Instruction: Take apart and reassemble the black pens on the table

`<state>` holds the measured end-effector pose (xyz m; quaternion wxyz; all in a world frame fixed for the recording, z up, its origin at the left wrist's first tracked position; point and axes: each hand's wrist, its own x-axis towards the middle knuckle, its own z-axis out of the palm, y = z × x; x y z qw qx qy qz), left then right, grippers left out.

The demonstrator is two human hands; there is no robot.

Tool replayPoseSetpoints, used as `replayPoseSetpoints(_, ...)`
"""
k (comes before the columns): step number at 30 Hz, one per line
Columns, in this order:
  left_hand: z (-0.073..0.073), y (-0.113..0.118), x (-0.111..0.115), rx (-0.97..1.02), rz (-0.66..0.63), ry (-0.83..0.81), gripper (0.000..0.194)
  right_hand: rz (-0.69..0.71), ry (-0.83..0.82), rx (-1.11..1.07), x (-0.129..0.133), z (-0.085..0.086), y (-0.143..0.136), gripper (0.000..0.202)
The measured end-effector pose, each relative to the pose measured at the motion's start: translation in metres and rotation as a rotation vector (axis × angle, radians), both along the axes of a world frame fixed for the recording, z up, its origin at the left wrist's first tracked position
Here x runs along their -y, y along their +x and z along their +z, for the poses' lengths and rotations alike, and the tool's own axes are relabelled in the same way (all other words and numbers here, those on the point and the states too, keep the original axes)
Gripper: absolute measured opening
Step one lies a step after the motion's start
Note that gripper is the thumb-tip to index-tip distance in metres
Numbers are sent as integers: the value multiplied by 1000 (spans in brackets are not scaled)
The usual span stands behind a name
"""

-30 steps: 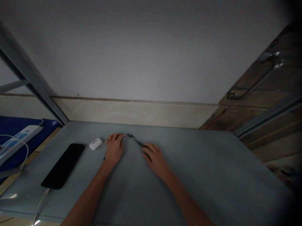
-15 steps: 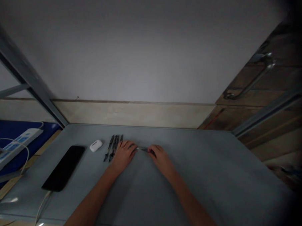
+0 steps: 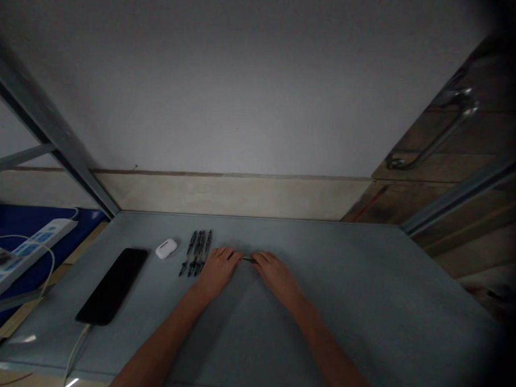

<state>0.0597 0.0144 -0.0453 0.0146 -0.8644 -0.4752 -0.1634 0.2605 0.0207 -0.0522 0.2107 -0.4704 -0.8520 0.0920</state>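
Between my hands, a thin dark pen (image 3: 249, 259) runs sideways just above or on the grey table. My left hand (image 3: 219, 269) is closed on its left end. The fingers of my right hand (image 3: 274, 272) pinch the right end. Only a short stretch of the pen shows; my fingers hide the rest. Left of my left hand lie several dark pens (image 3: 196, 252) side by side, with small dark pieces at their near ends.
A white earbud case (image 3: 166, 248) lies left of the pens. Further left is a black phone (image 3: 112, 287) with a white cable (image 3: 77, 348). A white power strip (image 3: 28, 257) sits on a blue surface beyond the grey table's (image 3: 342, 311) left edge. A wall (image 3: 253, 102) rises behind.
My hands have come closer together, the left one moving right, and less of the pen shows between them. The row of pens is now uncovered. The view has shifted slightly.
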Motion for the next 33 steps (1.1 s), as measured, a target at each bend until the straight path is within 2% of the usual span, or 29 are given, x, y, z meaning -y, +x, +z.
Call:
replayPoseSetpoints(3, -1, 5, 2, -24, 44, 7, 25, -34, 1, 26, -1, 1, 4, 18)
replayPoseSetpoints(13, 6, 6, 10, -171, -42, 35, 15, 82, -63, -41, 4, 0, -2, 16)
replayPoseSetpoints(20, 7, 16, 14, -177, -12, 31, 16, 90, -46, -14, 5, 1, -6, 18)
replayPoseSetpoints(27, 7, 13, 13, -120, -8, -132, 15, 159, 14, 27, 5, 1, -8, 20)
replayPoseSetpoints(33, 12, 11, 12, -71, 15, -304, 38, 134, 173, 90, 8, 4, -9, 15)
